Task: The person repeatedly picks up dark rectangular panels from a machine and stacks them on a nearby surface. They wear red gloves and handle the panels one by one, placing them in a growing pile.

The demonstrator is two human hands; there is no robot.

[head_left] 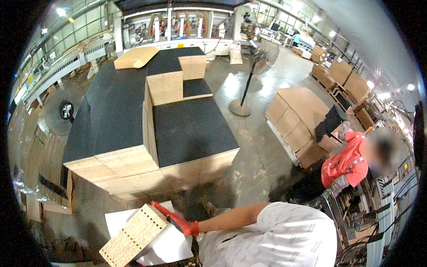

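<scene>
My right hand (pixel 180 221), in a red glove with a dark palm, lies along the far right side of a small stack of particle boards (pixel 133 236). Its fingers stretch along the boards' side and hold against it. Rows of dark drilled holes run across the light, speckled face of the stack, which is tilted at the lower left. Beneath the stack are white sheets or panels (pixel 171 247). My left hand is out of sight.
Ahead stands a large, stepped stack of black-topped boards (pixel 191 129), with cardboard (pixel 135 58) on top. A pedestal fan (pixel 242 107) stands right of it, another fan (pixel 66 110) left. A co-worker in red (pixel 347 160) is beside a cardboard-covered pallet (pixel 293 118) at the right.
</scene>
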